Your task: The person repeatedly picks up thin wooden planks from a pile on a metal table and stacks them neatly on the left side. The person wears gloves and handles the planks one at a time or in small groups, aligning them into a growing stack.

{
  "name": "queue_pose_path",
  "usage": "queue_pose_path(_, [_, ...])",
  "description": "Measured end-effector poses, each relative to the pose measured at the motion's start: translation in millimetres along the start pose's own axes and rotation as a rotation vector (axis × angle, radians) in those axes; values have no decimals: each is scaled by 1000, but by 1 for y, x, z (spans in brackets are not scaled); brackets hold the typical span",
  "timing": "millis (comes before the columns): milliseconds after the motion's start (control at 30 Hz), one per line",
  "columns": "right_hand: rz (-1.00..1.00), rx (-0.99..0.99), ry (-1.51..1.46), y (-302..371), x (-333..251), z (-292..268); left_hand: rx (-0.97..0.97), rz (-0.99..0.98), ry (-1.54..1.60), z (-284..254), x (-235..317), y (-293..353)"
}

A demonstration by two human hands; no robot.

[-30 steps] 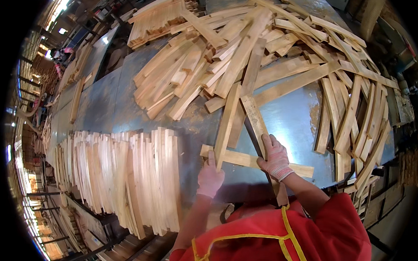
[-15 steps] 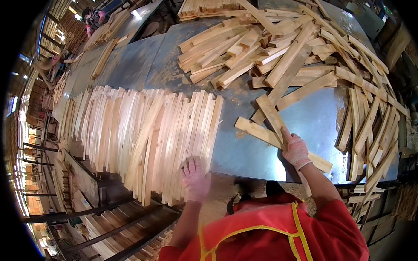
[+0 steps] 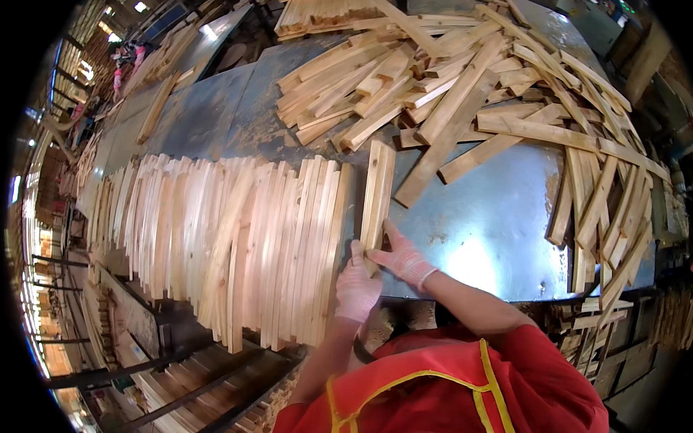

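A pair of pale wooden strips point(image 3: 377, 188) stands side by side, pointing away from me, just right of a long row of strips. Their near end is between my two pink-gloved hands. My left hand point(image 3: 357, 287) closes on that end from the left, fingertips against the wood. From the right, my right hand point(image 3: 404, 260) grips the same strips, with its thumb and fingers partly hidden by them. The tightly packed row of strips point(image 3: 277, 237) lies on the metal table point(image 3: 480, 221) to the left, a narrow gap away.
A loose heap of strips point(image 3: 443, 82) covers the far part of the table. More strips point(image 3: 603, 202) lie crossed at the right edge. A stack of strips point(image 3: 331, 10) sits at the far side. Below the row at left is a dark metal rack point(image 3: 226, 380) holding wood.
My right hand has moved left with strips that lay crossed on the table; they now lie together beside the row. My left hand has left the row's near end and holds them too.
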State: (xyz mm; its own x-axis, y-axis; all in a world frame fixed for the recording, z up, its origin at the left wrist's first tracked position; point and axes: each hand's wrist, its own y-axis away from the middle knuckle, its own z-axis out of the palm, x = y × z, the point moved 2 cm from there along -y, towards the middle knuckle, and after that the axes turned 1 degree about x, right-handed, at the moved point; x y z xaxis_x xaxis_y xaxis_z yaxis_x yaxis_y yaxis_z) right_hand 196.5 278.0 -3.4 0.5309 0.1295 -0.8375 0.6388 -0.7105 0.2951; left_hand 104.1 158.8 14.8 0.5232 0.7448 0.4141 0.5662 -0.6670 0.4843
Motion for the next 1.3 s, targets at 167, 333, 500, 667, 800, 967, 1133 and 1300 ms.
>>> queue_pose_path(167, [-591, 83, 1005, -87, 15, -98, 429, 128, -597, 36, -59, 6])
queue_pose_path(333, [-745, 8, 1184, -157, 13, -138, 470, 82, -614, 18, -50, 4])
queue_pose_path(500, [-756, 56, 671, -155, 29, -197, 304, 62, -654, 15, -53, 5])
queue_pose_path(667, [-522, 80, 1091, -99, 113, -275, 368, 6, -634, 25, -57, 3])
queue_pose_path(800, [-315, -414, 1360, -67, 136, -265, 408, 48, -571, 16, -50, 3])
queue_pose_path(967, [-482, -516, 1399, -24, 110, -247, 395, 100, -490, 2, -55, 13])
queue_pose_path(1133, [-692, -509, 1320, 19, 76, -208, 296, 363, -254, -1, -13, 63])
queue_pose_path(1300, [-820, -435, 1290, 23, 30, -131, -256, 281, -4, 73, -4, 108])
